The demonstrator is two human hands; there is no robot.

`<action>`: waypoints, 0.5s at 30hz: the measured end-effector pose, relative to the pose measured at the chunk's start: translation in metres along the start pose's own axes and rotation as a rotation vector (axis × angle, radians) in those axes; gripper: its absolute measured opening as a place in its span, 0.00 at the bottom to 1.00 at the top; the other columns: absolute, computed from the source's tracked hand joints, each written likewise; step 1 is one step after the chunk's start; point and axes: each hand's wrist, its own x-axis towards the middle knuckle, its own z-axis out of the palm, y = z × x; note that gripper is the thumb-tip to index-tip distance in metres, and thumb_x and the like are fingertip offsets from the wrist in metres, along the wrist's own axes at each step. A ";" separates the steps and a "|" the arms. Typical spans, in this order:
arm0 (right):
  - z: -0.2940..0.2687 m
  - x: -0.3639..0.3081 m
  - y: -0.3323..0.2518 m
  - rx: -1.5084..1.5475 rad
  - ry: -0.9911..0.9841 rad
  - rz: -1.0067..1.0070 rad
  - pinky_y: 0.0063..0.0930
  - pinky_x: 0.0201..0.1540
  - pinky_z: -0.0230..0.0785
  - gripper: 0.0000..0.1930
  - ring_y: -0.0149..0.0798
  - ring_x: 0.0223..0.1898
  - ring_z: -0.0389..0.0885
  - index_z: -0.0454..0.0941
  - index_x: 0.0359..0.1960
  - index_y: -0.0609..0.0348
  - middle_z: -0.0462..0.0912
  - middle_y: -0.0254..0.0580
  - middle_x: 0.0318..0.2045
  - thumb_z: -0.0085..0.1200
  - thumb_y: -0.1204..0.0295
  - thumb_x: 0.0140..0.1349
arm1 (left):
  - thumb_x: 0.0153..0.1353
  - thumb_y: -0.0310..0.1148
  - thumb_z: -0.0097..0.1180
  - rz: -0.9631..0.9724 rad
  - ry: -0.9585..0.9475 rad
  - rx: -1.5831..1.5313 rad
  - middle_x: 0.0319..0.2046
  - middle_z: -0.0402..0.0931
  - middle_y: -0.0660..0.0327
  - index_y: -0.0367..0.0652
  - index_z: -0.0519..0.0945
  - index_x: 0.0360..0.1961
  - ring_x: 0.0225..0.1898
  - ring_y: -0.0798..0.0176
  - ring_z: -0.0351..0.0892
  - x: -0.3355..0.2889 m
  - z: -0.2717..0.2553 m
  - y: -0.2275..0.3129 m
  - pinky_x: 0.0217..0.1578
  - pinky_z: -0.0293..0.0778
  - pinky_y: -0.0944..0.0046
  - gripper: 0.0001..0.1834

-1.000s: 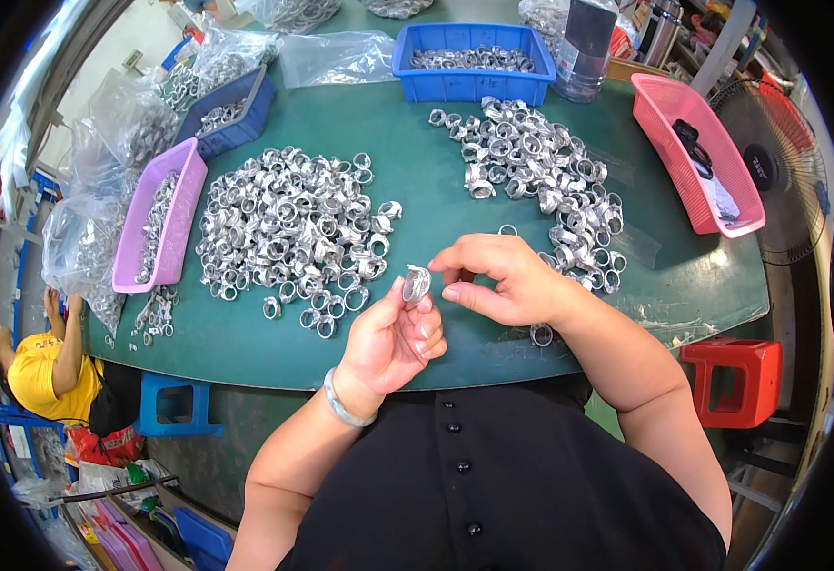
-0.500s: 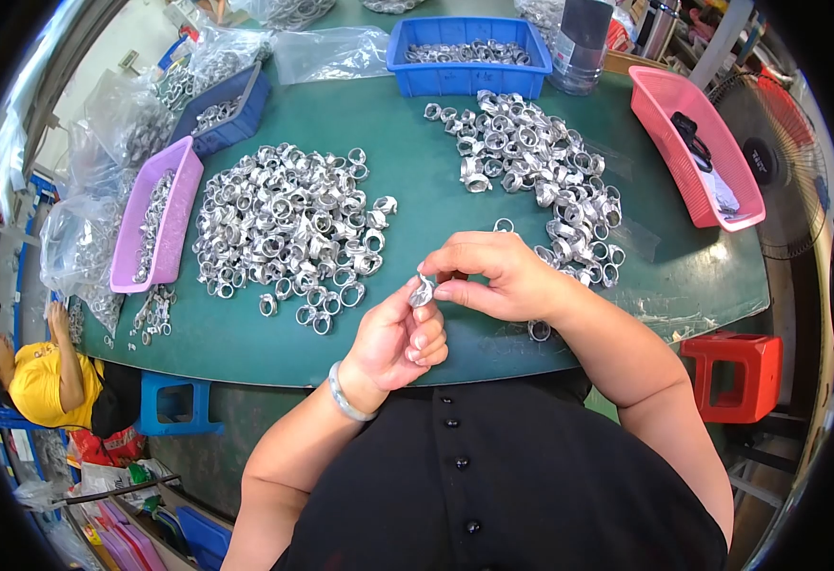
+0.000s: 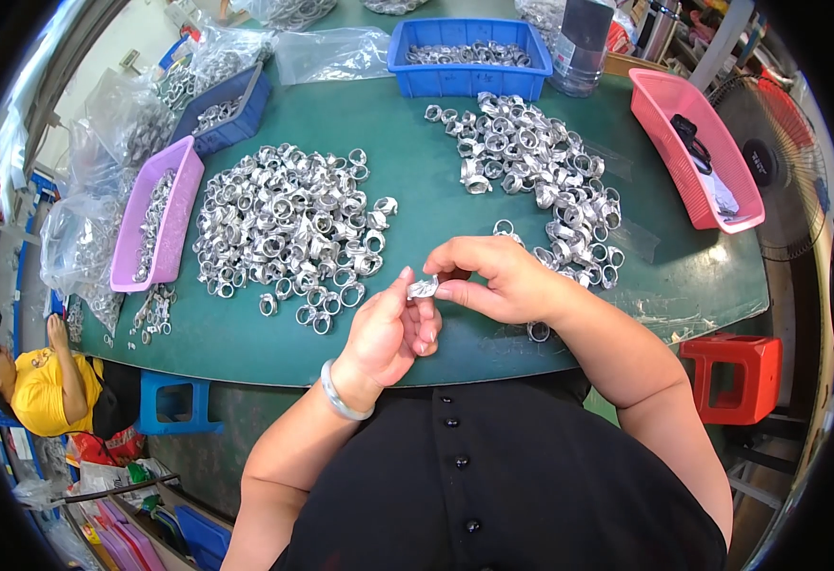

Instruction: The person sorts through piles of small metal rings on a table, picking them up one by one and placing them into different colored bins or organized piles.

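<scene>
- the green table (image 3: 436, 181) runs out of view at the top, and its near edge curves just below the two hands; the person's black buttoned garment (image 3: 503, 476) hides what lies under that edge.
- the left heap of metal rings (image 3: 288, 228) is the biggest pile and the right heap of metal rings (image 3: 536, 176) lies well apart from it; single pieces blur together, so their exact shape is hard to make out.
- a bare strip of green runs between the two heaps down to the hands, the widest open room on the table.
- clear plastic bags (image 3: 103, 143) crowd the far left edge, their contents only glinting through.
- the blue bin (image 3: 465, 57) at the top, the pink basket (image 3: 688, 147) at the right and the purple tray (image 3: 155, 214) at the left line the borders; a second, darker blue bin (image 3: 222, 109) sits partly behind the bags.
- a person in yellow (image 3: 41, 385) at the lower left is cut off by the dark rim.
- the right hand (image 3: 498, 281) has its fingers curled in narrow, thumb and forefinger pinching a small silver ring (image 3: 424, 285).
- the left hand (image 3: 393, 328), with a silver bangle (image 3: 341, 395) on the wrist, touches the same ring from below with its thumb tip, the other fingers folded loosely.
- the ring sits between both hands' fingertips, raised above the table's near edge; much of it is covered by the fingers.
</scene>
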 end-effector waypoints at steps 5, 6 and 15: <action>0.001 -0.002 0.003 -0.019 -0.037 0.003 0.26 0.32 0.69 0.06 0.37 0.29 0.77 0.73 0.32 0.62 0.77 0.40 0.27 0.57 0.77 0.53 | 0.68 0.47 0.33 0.231 0.239 0.380 0.18 0.71 0.60 0.41 0.71 0.28 0.17 0.68 0.68 0.001 0.004 -0.001 0.21 0.65 0.70 0.23; 0.002 -0.002 0.004 -0.006 -0.022 0.005 0.27 0.31 0.69 0.06 0.39 0.28 0.78 0.73 0.32 0.61 0.77 0.40 0.27 0.56 0.76 0.53 | 0.68 0.47 0.33 0.320 0.279 0.506 0.20 0.72 0.60 0.40 0.71 0.31 0.18 0.68 0.69 0.001 0.006 -0.001 0.22 0.67 0.69 0.22; 0.003 -0.002 0.005 -0.020 -0.008 0.028 0.26 0.33 0.69 0.05 0.37 0.30 0.78 0.73 0.29 0.62 0.77 0.40 0.27 0.57 0.79 0.52 | 0.63 0.28 0.46 0.524 0.100 0.456 0.33 0.73 0.59 0.38 0.66 0.53 0.31 0.68 0.75 -0.006 0.007 -0.007 0.34 0.71 0.69 0.17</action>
